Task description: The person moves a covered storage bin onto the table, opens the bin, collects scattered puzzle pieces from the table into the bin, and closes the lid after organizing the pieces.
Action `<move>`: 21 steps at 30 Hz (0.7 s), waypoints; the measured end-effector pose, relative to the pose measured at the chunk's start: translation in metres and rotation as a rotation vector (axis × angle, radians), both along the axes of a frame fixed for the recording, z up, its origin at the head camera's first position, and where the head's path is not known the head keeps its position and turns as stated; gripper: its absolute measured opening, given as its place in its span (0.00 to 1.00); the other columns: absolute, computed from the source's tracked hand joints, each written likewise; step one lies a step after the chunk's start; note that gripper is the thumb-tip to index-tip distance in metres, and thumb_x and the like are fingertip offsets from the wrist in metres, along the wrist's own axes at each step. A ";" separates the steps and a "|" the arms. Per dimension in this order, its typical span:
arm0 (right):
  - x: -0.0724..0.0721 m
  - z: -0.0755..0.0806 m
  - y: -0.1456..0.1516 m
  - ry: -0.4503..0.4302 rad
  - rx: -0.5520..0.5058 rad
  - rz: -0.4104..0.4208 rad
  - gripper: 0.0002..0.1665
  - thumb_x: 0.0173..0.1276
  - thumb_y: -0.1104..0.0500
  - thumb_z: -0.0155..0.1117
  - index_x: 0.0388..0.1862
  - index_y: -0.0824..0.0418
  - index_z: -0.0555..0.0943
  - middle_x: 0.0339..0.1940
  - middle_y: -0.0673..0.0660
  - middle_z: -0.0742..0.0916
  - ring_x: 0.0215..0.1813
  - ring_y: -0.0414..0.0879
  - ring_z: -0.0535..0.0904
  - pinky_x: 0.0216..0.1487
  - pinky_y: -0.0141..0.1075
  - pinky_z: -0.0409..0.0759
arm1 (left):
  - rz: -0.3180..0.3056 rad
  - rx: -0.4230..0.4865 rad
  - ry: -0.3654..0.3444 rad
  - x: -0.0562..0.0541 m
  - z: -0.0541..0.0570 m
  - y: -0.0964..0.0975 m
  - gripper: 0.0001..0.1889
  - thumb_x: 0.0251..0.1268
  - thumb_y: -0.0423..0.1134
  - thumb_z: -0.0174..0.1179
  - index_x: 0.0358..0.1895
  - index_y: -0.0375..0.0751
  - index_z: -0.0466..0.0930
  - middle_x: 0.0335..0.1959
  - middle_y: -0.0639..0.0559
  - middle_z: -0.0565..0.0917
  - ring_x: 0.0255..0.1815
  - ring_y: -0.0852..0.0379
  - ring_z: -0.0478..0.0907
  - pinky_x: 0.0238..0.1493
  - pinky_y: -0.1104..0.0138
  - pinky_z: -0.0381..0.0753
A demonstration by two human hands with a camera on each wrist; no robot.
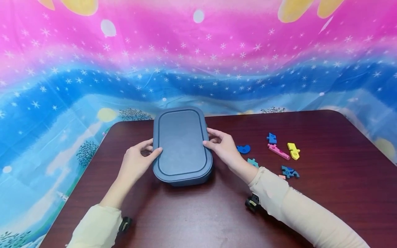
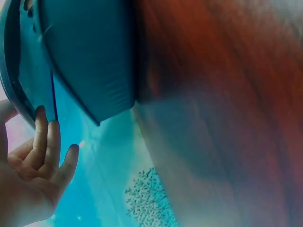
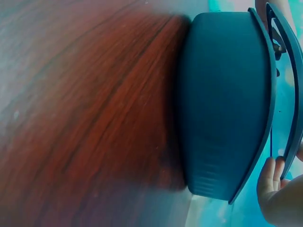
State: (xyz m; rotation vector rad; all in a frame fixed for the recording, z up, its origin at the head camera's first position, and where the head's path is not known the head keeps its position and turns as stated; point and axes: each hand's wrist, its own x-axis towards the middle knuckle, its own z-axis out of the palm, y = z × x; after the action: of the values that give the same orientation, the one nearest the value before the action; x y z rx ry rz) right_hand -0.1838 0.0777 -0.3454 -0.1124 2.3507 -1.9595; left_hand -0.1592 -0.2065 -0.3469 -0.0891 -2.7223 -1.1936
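A blue-grey rectangular lid (image 1: 181, 141) with rounded corners is held between both hands over a matching deep box (image 1: 192, 182). My left hand (image 1: 136, 160) pinches the lid's left edge, thumb on top and fingers beneath. On the opposite edge, my right hand (image 1: 224, 150) grips the lid the same way. Both wrist views show a gap between the lid (image 3: 294, 71) and the rim of the box (image 3: 227, 104), which stands on the table. From above, the lid hides the inside of the box.
Several coloured puzzle pieces lie right of the box, among them a yellow piece (image 1: 293, 151), a pink piece (image 1: 278, 152) and a dark teal piece (image 1: 289, 172). The dark wooden table (image 1: 198, 220) backs onto a patterned pink and blue cloth (image 1: 198, 58).
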 end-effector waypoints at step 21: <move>0.001 0.020 -0.064 0.009 -0.068 0.107 0.32 0.67 0.63 0.69 0.69 0.60 0.74 0.55 0.58 0.85 0.44 0.46 0.85 0.59 0.43 0.78 | 0.064 -0.024 -0.021 0.017 0.020 -0.070 0.33 0.71 0.58 0.57 0.71 0.41 0.70 0.40 0.46 0.84 0.39 0.70 0.75 0.41 0.73 0.71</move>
State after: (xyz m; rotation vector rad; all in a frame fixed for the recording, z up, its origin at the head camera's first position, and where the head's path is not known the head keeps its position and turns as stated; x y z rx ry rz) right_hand -0.1830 0.0140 -0.3255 -0.2458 2.2339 -1.9929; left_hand -0.1426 -0.2769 -0.3266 0.0076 -2.7359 -1.1509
